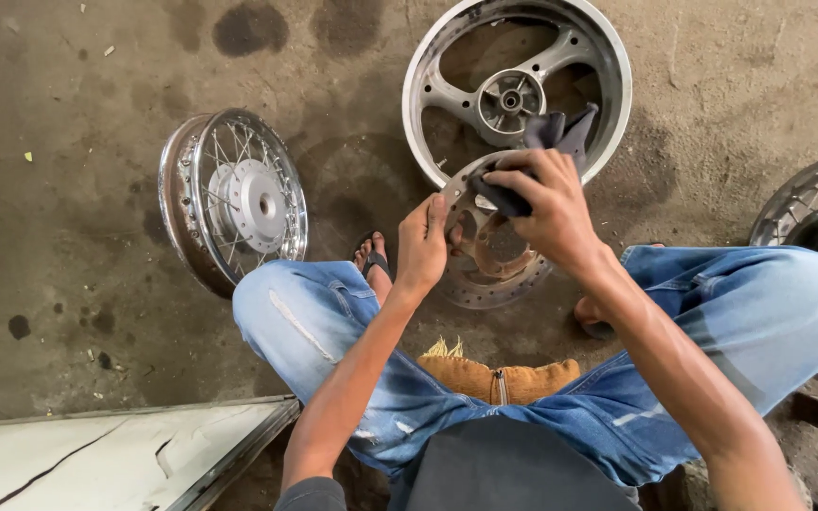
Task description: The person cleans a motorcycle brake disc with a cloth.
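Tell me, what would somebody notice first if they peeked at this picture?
Right in the middle, the right hand presses a dark cloth onto a round brake disc, and the left hand steadies its edge. Behind them a silver cast wheel lies flat on the stained concrete floor. To the left stands a shiny spoked wheel.

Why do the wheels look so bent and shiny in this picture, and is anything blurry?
Head view: the wide lens bows things near the edges, so the spoked wheel looks tilted and stretched. Soft daylight glints off the cast wheel rim. The left hand, right hand, brake disc and dark cloth are sharp; no motion blur shows.
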